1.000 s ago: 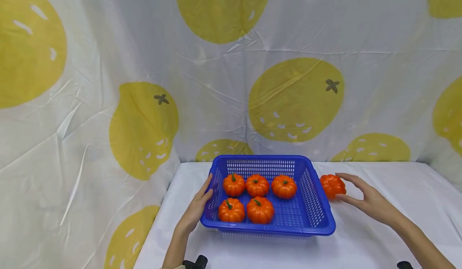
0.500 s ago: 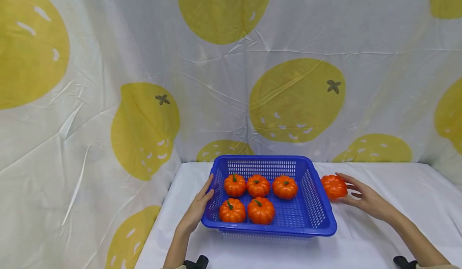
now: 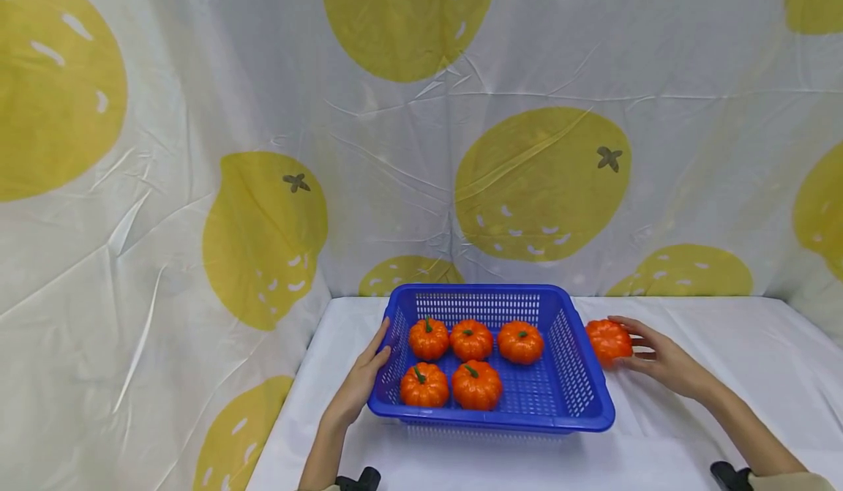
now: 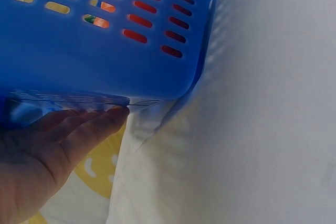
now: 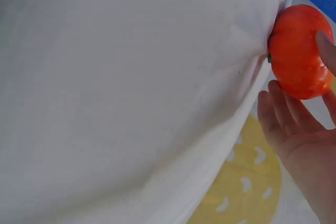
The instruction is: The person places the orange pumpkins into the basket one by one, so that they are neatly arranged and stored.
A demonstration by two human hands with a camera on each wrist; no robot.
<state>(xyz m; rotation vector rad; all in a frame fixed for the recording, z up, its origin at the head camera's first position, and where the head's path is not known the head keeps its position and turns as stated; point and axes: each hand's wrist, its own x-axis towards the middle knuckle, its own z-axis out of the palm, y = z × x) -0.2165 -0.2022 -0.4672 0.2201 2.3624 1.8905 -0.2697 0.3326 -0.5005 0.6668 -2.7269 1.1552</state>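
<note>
A blue plastic basket (image 3: 490, 421) with slotted walls stands on the white cloth, holding several small orange pumpkins (image 3: 476, 385) with green stems. My left hand (image 3: 358, 381) rests against the basket's left side, fingers straight; in the left wrist view, fingertips lie along the slotted wall below the rim. To the right of the basket, my right hand (image 3: 665, 359) grips another orange pumpkin (image 3: 607, 341) between thumb and fingers. In the right wrist view this pumpkin (image 5: 296, 51) has its green stem turned toward the cloth, with the thumb (image 5: 326, 51) across its side.
White cloth (image 3: 711, 330) covers the table. A white curtain (image 3: 395, 184) printed with yellow lemons hangs behind and at the left. The basket's right rim (image 3: 582, 352) stands close beside the gripped pumpkin.
My right hand has closed in around the pumpkin beside the basket, its fingers now nearer together on it. The left hand and the basket stay in place.
</note>
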